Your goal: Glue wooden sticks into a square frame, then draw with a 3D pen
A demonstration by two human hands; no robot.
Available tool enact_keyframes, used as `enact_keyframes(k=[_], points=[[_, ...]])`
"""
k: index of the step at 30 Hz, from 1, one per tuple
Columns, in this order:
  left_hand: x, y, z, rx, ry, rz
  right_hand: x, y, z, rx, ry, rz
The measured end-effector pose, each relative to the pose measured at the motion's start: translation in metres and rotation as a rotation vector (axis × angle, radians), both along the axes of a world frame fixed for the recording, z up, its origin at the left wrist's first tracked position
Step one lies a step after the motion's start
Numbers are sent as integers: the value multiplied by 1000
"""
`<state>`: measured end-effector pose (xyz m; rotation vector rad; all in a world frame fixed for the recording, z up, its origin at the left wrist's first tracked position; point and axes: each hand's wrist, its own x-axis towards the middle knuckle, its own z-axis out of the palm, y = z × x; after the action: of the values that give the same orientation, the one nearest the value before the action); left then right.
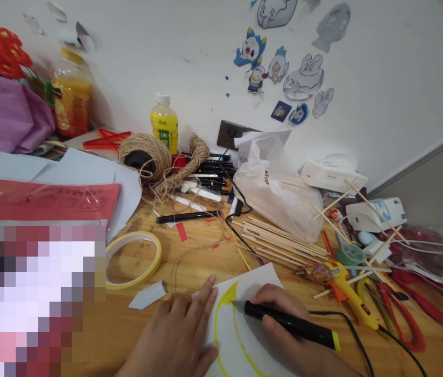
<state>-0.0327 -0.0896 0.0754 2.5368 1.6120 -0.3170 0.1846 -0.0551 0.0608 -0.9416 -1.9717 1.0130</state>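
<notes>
A black marker with a yellow end (290, 323) is gripped in my right hand (284, 327). Its tip meets a sheet of white paper (270, 280) near the top of a yellow crescent outline (227, 296), whose upper point is filled in yellow. My left hand (180, 327) lies flat on the paper's left side, fingers stretched out and holding nothing. The lower part of the sheet runs out of view at the bottom edge. Left of my left hand lies a small white paper scrap (147, 296).
A roll of yellow tape (157, 262) lies left. Behind are jute twine (146, 152), several markers, a yellow drink bottle (163, 123) and wooden sticks (284, 238). At right lie a yellow glue gun (356, 301) with its cord and red-handled scissors (401, 319). The lower left is pixelated.
</notes>
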Motion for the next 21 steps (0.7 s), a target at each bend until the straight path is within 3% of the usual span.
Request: enact_keyframes(k=[21], points=[[-1,0,-1,7,-15,-6,5,-1,0,-76,6,5]])
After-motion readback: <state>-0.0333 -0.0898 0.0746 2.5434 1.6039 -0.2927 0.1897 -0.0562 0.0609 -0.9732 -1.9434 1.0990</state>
